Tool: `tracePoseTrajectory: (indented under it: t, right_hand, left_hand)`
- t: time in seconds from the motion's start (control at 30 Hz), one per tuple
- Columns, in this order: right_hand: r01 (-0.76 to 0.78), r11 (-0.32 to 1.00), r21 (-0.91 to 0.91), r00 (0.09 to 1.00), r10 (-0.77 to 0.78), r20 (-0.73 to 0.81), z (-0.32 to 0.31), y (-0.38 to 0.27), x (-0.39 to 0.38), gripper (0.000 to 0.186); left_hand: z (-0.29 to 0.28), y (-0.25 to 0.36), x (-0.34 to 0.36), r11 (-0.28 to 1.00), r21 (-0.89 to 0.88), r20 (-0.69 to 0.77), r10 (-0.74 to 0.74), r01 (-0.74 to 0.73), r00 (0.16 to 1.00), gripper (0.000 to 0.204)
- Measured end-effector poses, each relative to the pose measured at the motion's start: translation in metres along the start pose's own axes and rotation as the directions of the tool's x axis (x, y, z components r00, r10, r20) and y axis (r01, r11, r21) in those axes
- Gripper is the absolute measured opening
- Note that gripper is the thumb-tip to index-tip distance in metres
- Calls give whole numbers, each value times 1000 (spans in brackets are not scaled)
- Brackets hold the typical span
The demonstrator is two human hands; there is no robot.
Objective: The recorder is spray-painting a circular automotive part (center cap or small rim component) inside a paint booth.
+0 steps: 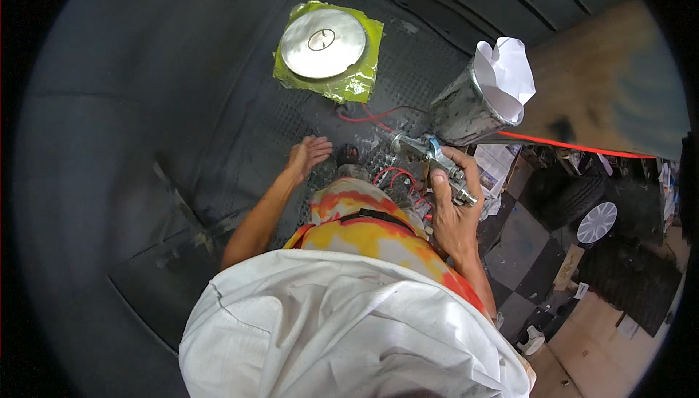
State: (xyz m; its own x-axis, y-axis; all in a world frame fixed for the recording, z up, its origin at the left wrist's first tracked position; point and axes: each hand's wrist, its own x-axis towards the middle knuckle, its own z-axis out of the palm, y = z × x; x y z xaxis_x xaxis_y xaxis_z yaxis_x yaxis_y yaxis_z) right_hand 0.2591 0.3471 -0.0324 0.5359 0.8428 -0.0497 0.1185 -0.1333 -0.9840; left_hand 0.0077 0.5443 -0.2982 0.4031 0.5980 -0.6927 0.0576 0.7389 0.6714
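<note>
My right hand [460, 216] grips a metal spray gun [426, 152], with its front end directed up and to the left. Thumb and fingers wrap around its body. My left hand [309, 156] is empty and held out in front of me, its fingers stretched. Beyond it, a round silvery disc [338, 60] with a ringed centre lies on a shiny yellow-green sheet [370, 81]. What supports the sheet is hidden beneath it.
A paint-stained bin [462, 107] lined with white paper [515, 70] stands at the right. Thin red hose [397, 172] loops across the floor near my foot. Dark walls rise at left and back. Tyres [571, 190] and a silver wheel cover [597, 223] lie far right.
</note>
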Motion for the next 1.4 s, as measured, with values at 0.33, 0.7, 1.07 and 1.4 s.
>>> tracePoseTrajectory:
  t: [0.33,0.7,1.07,1.4]
  right_hand:
    - [58,996,-71,992,-66,-105,0,-6,2,26]
    - [49,997,60,945,-27,-326,-7,-10,4,27]
    - [35,998,-48,999,-36,-25,17,-36,7,29]
    - [13,999,-42,999,-14,-31,-6,-23,31,27]
  left_hand:
    - [74,57,-18,848,-526,153,170,-65,973,60]
    - [89,72,-18,580,-814,119,191,-14,974,58]
    - [105,73,-10,449,-894,79,158,-1,984,54]
    - [66,93,-9,629,-750,-147,139,-202,979,50]
